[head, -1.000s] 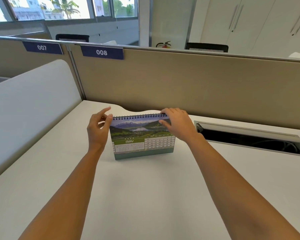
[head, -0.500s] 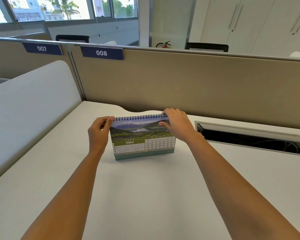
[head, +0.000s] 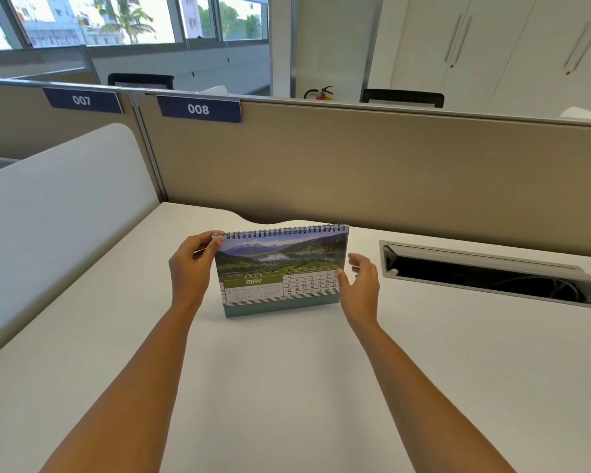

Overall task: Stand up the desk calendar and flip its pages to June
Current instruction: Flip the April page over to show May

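Observation:
A spiral-bound desk calendar point(head: 280, 271) stands upright on the white desk point(head: 287, 387), facing me. Its front page shows a mountain lake photo above the word MAY and a date grid. My left hand point(head: 191, 268) pinches the calendar's top left corner at the spiral, thumb in front. My right hand point(head: 360, 286) hovers by the calendar's right edge with fingers spread, its thumb near the lower right of the page, holding nothing.
A beige partition point(head: 355, 172) with labels 007 and 008 runs behind the desk. A white side panel point(head: 58, 206) borders the left. An open cable tray point(head: 492, 274) is recessed in the desk to the right of the calendar.
My right hand has let go of the calendar's top right corner and dropped down to its right edge, now open. My left hand closed onto the top left corner and stays there.

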The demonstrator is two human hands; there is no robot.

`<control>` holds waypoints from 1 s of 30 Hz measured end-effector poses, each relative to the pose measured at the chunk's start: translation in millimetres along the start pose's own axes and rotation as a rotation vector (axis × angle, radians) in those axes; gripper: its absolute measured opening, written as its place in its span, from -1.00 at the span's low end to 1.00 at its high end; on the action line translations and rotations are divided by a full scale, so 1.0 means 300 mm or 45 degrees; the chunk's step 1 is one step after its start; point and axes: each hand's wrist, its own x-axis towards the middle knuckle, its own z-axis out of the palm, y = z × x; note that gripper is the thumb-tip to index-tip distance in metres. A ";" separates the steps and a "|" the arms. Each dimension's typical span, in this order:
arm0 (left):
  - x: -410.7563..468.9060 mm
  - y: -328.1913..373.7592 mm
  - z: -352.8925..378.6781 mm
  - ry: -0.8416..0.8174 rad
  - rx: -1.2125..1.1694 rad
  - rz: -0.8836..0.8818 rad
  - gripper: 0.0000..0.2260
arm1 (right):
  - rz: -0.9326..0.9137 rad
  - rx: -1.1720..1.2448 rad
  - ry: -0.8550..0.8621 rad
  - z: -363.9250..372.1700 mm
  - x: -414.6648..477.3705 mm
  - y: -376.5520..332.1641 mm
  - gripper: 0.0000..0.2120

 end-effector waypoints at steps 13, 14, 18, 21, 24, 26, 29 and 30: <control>-0.001 -0.005 0.005 0.014 0.000 -0.001 -0.72 | 0.059 0.015 -0.028 0.006 -0.002 0.023 -0.72; -0.001 -0.005 0.005 0.013 -0.004 0.002 -0.72 | 0.062 0.009 -0.020 0.007 -0.004 0.024 -0.72; 0.001 -0.008 0.006 0.016 -0.006 -0.004 -0.72 | 0.084 -0.020 0.026 0.016 -0.014 0.027 -0.74; 0.002 -0.009 0.007 0.014 -0.002 -0.006 -0.72 | 0.079 -0.007 0.037 0.020 -0.013 0.029 -0.75; 0.001 -0.011 0.008 0.010 -0.002 -0.009 -0.72 | 0.106 0.063 0.022 0.017 0.002 0.028 -0.78; 0.001 -0.011 0.008 0.015 -0.003 -0.012 -0.73 | 0.155 0.123 -0.009 0.013 0.018 0.026 -0.79; -0.001 -0.012 0.009 0.017 -0.016 -0.013 -0.73 | 0.265 0.187 -0.090 0.002 0.035 0.027 -0.77; -0.001 -0.012 0.009 0.019 -0.015 -0.012 -0.73 | 0.285 0.198 -0.120 -0.003 0.035 0.029 -0.78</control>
